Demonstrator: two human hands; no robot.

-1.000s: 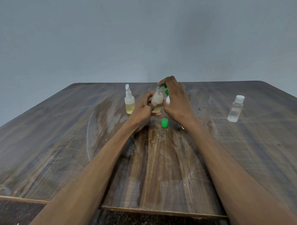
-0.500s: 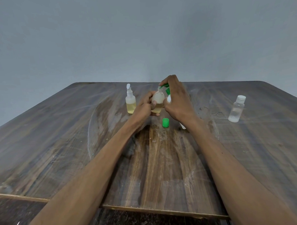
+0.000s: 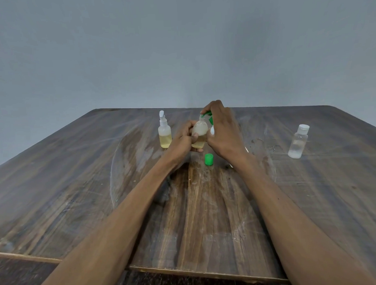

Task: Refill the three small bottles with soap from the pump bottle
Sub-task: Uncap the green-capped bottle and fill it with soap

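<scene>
My left hand (image 3: 181, 141) grips a small clear bottle (image 3: 199, 131), uncapped and partly filled with yellowish soap, and holds it just above the table. My right hand (image 3: 224, 130) wraps over the green pump head (image 3: 208, 117) of the pump bottle. The nozzle sits at the small bottle's mouth, and the pump bottle's body is hidden behind my right hand. A loose green cap (image 3: 209, 159) stands on the table in front of my hands. A second small bottle (image 3: 165, 133), with a white spray top and yellow soap, stands to the left. A third bottle (image 3: 298, 141), clear with a white cap, stands at the right.
The worn, streaked wooden table (image 3: 99, 188) ends at a front edge close to me. A plain grey wall rises behind its far edge.
Both hands stay on the small bottle and the pump head in nearly the same place. The other bottles and the green cap have not moved.
</scene>
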